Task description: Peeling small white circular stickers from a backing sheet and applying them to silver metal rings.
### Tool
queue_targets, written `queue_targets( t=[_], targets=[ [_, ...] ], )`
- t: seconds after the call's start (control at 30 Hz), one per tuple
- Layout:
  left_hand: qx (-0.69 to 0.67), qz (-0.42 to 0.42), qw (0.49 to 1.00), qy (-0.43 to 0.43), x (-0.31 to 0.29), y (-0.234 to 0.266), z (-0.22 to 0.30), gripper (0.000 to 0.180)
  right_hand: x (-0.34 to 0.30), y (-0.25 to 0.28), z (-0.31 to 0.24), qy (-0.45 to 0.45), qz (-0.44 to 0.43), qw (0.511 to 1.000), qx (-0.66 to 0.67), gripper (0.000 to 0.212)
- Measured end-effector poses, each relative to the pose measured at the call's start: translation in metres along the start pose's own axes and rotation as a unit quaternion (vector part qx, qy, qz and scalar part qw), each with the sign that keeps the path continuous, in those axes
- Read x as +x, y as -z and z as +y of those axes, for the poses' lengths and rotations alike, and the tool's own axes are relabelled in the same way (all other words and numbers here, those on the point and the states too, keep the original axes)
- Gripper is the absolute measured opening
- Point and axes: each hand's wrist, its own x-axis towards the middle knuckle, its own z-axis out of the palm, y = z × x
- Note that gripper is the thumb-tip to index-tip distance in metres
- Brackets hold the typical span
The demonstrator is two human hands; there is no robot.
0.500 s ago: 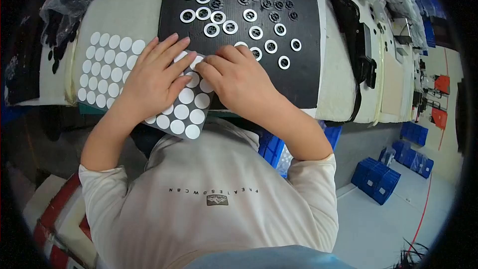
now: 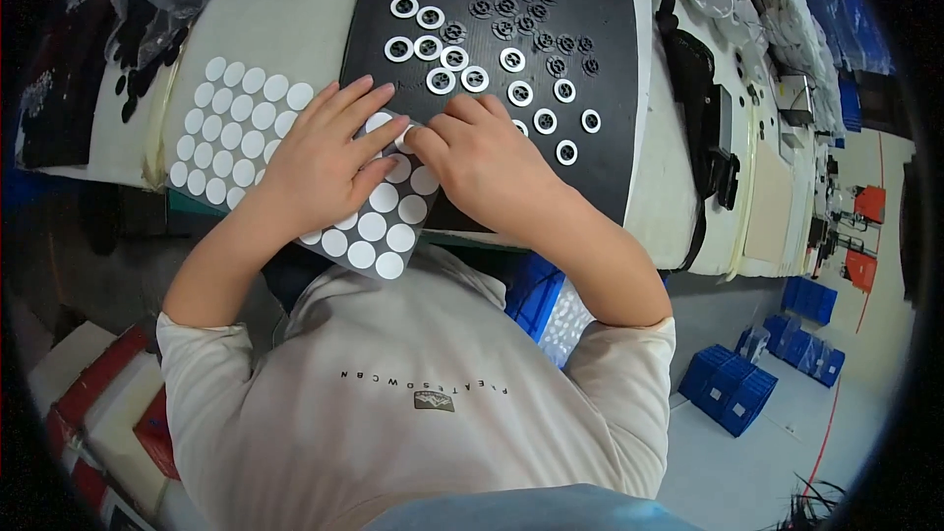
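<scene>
- Now my left hand [image 2: 320, 172] lies flat over the grey sheet [image 2: 354, 239] of white discs [image 2: 372, 226], fingers slightly apart.
- My right hand [image 2: 492, 167] has its fingers bunched at the sheet's right part; I cannot tell whether they are clamped on a disc.
- That sheet lies on the tabletop's [image 2: 656, 206] near side, overlapping the black board [image 2: 602, 187].
- Farther right, white-ringed pieces [image 2: 441, 81] dot the board.

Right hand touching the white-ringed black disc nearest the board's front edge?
Apart. The head view shows a bare strip of black board between the right hand and that white-ringed black disc.
</scene>
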Motion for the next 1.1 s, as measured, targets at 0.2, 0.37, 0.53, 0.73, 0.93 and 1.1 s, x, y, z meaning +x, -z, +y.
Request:
queue_targets(
  t=[0.2,0.37,0.53,0.73,0.93,1.1],
  targets=[
    [0.051,-0.021,0.998,0.028,0.0,-0.001,0.006,0.045,-0.013,0.068,0.026,-0.042,0.048,0.956,0.288,0.026],
    [0.107,-0.028,0.993,0.03,0.026,0.005,0.011,0.042,-0.01,0.091,0.088,-0.253,0.116,0.833,0.479,0.018],
    [0.063,0.046,0.995,-0.057,0.079,0.013,-0.03,0.04,0.046,0.053,0.109,-0.326,0.033,0.855,0.403,0.011],
    [0.088,0.001,0.995,-0.041,0.094,-0.013,-0.066,0.044,0.07,0.03,0.126,-0.337,-0.028,0.887,0.314,0.015],
    [0.072,0.013,0.996,-0.04,0.094,-0.005,-0.061,0.046,0.08,0.026,0.12,-0.361,-0.047,0.878,0.312,0.015],
    [0.001,0.012,0.995,-0.095,0.093,-0.012,-0.059,0.047,0.077,0.013,0.125,-0.328,-0.016,0.902,0.281,0.016]
  ],
)
